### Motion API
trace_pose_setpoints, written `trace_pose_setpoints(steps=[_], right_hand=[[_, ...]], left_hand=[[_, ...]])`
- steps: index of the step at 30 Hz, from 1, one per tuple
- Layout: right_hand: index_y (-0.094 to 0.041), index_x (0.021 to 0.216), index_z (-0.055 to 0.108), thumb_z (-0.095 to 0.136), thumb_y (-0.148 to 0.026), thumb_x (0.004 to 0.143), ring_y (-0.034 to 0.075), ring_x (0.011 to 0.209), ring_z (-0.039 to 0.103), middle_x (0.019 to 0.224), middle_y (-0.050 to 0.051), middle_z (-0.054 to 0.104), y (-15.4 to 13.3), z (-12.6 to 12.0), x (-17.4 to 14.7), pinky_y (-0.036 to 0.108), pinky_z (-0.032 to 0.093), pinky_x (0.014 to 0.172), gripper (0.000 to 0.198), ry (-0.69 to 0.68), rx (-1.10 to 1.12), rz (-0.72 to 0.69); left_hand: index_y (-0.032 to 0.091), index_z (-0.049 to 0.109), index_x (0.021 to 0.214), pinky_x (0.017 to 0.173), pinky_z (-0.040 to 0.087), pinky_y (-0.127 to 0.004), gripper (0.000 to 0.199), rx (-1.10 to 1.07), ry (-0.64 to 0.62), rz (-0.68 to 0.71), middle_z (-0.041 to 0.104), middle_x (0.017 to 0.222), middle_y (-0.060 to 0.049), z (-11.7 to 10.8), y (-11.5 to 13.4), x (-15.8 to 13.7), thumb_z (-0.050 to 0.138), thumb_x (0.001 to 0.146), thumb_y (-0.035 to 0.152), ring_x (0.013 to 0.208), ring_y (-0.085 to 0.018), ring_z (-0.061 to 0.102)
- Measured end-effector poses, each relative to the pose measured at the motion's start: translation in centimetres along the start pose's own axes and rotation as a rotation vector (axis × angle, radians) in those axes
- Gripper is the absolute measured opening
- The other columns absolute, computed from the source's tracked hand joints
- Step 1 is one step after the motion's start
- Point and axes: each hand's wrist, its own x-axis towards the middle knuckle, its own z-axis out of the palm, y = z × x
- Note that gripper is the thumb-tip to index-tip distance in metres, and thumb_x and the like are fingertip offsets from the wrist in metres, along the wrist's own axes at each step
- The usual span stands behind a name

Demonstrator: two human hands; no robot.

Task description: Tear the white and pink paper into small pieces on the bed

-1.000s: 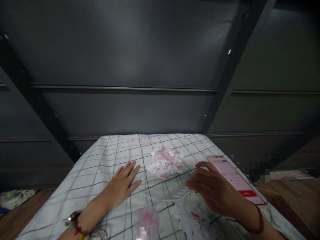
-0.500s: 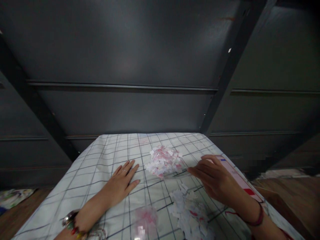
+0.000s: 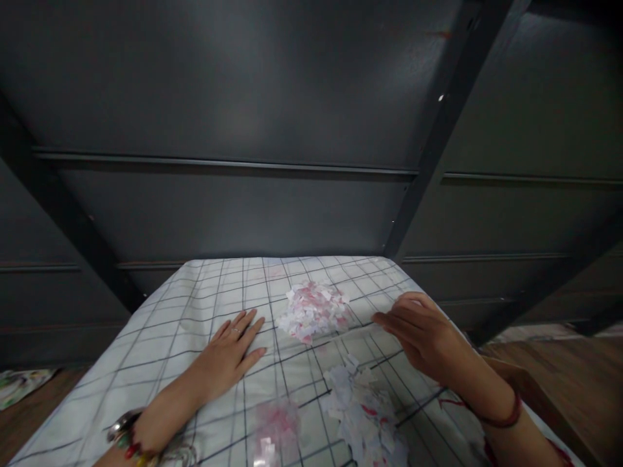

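My left hand [image 3: 228, 357] lies flat on the checked cloth, fingers stretched out and holding nothing. To its right is a pile of white and pink paper scraps [image 3: 314, 311]. My right hand [image 3: 423, 334] is at the right of that pile, its fingers bent and drawn together. What those fingers hold, if anything, is hidden. Between the hands, closer to me, lies a second heap of white scraps [image 3: 363, 415] with a few red bits. A clear pinkish plastic bag [image 3: 277, 428] rests left of this heap.
A white cloth with dark grid lines [image 3: 214, 285] covers the table. Behind it stands a dark grey metal panel wall [image 3: 243, 214]. On the right, a brown box-like edge [image 3: 540, 402] sits beside the table over a wooden floor [image 3: 579, 370].
My right hand has moved slightly right and down, away from the scrap pile. The phone visible beside it before no longer shows. My left hand stays flat; the view has shifted slightly.
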Motion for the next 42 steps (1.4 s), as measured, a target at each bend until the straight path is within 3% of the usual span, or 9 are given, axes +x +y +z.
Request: trace_pose_setpoints(steps=[18,28,35,42], right_hand=[[-0.014,0.093,0.059,0.038,0.002,0.075,0.016,0.067,0.049,0.066,0.003,0.056,-0.8,-0.2,0.3,0.036,0.044,0.072,0.032,-0.027,0.017,-0.005],[-0.015,0.092,0.059,0.035,0.003,0.076,0.015,0.065,0.049,0.065,0.002,0.057,-1.5,0.5,0.9,0.035,0.043,0.073,0.033,0.061,-0.032,-0.010],[-0.014,0.092,0.057,0.038,0.000,0.080,0.014,0.069,0.049,0.071,0.002,0.060,-2.5,0.8,0.9,0.037,0.043,0.079,0.027,0.046,0.125,-0.057],[-0.014,0.093,0.057,0.039,0.002,0.078,0.015,0.069,0.049,0.069,0.003,0.059,-1.8,0.2,0.7,0.037,0.042,0.077,0.029,0.056,0.102,-0.038]], left_hand=[[0.015,0.034,0.137,0.106,0.023,-0.047,0.065,-0.018,-0.024,-0.018,0.025,0.146,-0.012,-0.1,0.2,0.1,0.022,0.090,0.057,0.132,-0.029,0.023],[0.015,0.033,0.137,0.105,0.025,-0.048,0.064,-0.005,0.004,0.003,0.025,0.145,-0.012,0.2,0.0,0.0,0.021,0.090,0.057,0.132,-0.029,0.024],[0.017,0.034,0.137,0.105,0.026,-0.047,0.062,-0.005,0.028,0.013,0.028,0.144,-0.012,0.3,-0.2,0.0,0.025,0.090,0.056,0.131,-0.029,0.026],[0.016,0.034,0.137,0.105,0.025,-0.047,0.063,-0.002,0.018,0.005,0.027,0.145,-0.012,0.2,-0.1,0.0,0.024,0.090,0.056,0.132,-0.028,0.026]])
